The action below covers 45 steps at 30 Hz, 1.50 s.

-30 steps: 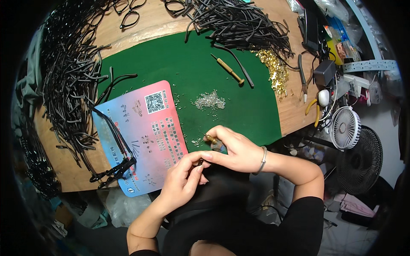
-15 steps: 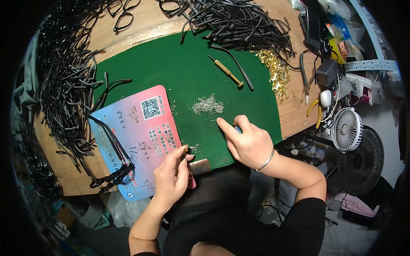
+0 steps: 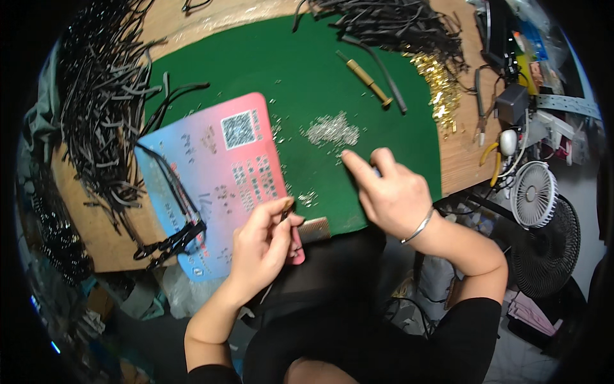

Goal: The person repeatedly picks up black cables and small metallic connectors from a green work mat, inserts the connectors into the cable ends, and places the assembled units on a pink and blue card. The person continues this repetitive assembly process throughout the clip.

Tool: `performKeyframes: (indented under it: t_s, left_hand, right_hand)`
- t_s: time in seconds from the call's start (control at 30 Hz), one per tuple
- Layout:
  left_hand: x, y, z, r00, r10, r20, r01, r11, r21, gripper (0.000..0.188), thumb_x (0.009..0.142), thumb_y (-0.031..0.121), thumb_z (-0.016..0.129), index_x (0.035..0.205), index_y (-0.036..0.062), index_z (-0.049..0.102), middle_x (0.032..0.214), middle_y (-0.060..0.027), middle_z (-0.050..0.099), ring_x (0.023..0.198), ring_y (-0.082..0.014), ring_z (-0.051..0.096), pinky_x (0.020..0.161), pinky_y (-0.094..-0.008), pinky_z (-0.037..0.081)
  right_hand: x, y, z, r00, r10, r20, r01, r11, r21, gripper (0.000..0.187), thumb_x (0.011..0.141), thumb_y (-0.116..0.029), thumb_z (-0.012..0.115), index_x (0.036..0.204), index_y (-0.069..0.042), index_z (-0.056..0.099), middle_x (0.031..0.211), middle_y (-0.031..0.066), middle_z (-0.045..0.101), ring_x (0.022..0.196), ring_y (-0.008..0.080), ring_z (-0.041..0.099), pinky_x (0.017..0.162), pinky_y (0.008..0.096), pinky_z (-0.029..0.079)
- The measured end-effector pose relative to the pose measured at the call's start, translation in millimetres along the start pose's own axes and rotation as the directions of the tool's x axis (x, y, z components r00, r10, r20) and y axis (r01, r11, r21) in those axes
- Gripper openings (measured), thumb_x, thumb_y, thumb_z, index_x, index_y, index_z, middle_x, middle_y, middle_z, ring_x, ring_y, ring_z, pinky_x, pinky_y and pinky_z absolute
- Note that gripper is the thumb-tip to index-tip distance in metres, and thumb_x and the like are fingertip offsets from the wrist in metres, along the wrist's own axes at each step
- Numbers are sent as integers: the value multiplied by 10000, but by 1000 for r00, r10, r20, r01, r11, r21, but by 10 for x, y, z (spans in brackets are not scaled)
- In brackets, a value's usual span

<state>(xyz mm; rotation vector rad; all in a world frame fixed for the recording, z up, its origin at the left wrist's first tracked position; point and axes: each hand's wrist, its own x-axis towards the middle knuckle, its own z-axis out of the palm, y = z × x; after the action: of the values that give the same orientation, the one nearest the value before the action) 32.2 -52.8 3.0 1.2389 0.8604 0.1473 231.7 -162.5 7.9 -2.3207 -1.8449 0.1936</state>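
My left hand is closed in a pinch by the mat's near edge, over the right side of a pink and blue printed card. A thin dark piece with a gold-brown end shows between its fingertips; most of it is hidden. My right hand has its index finger stretched to the lower edge of a pile of tiny silver metal pieces. Its other fingers curl around a blue object, almost wholly covered. Below the smaller scatter of silver bits, a flat metal block sits at the mat edge.
The green mat bears a brass-coloured screwdriver and a loose dark temple arm. Heaps of dark temple arms lie left and far right. Gold pieces, pliers and a white fan stand rightward. Black glasses frames overlap the card.
The whole view has shifted, so the mat and its contents sit higher and further right. Both hands keep nearly the same grip and place relative to the mat.
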Motion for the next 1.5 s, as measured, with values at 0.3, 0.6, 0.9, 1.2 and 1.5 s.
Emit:
performKeyframes:
  t_s: [0.3, 0.6, 0.9, 1.2, 1.5]
  left_hand:
    - [3, -127, 56, 975, 190, -119, -165, 967, 194, 228, 884, -20, 510, 1110, -44, 529, 809, -72, 637, 626, -61, 572, 560, -220, 486]
    - [16, -189, 136, 925, 337, -177, -247, 885, 394, 240, 833, -20, 550, 1073, -38, 555, 795, -141, 640, 641, -187, 641, 579, -279, 504]
    - [59, -178, 168, 810, 569, -141, -359, 671, 649, 242, 804, -24, 555, 1044, -33, 577, 769, -171, 648, 637, -265, 658, 555, -326, 518]
    - [43, -161, 153, 850, 504, -154, -306, 710, 634, 235, 814, -30, 539, 1044, -18, 585, 855, -172, 652, 715, -284, 667, 636, -332, 522]
    - [109, -49, 138, 850, 513, -123, -347, 719, 602, 230, 831, -22, 539, 1057, -19, 582, 795, -173, 653, 697, -281, 669, 620, -326, 524]
  right_hand:
    - [105, -437, -176, 940, -160, 300, -61, 788, 613, 283, 831, -109, 546, 1112, -116, 518, 823, 150, 489, 570, 307, 580, 516, 386, 527]
    - [108, -459, -110, 954, -168, 248, -12, 805, 593, 240, 828, -102, 550, 1067, -76, 529, 785, 148, 479, 532, 298, 569, 469, 371, 514]
    - [239, -385, -52, 836, -173, 520, -334, 592, 734, 312, 893, -194, 434, 1141, -21, 505, 1002, 221, 586, 976, 361, 544, 874, 416, 431]
    - [305, -476, -147, 771, -159, 617, -360, 690, 628, 288, 899, -151, 465, 1163, -47, 514, 1006, 184, 583, 973, 345, 543, 861, 407, 442]
    - [69, -507, -108, 919, -158, 361, -40, 874, 484, 321, 848, -161, 530, 1140, -40, 471, 941, 185, 504, 616, 354, 624, 559, 426, 529]
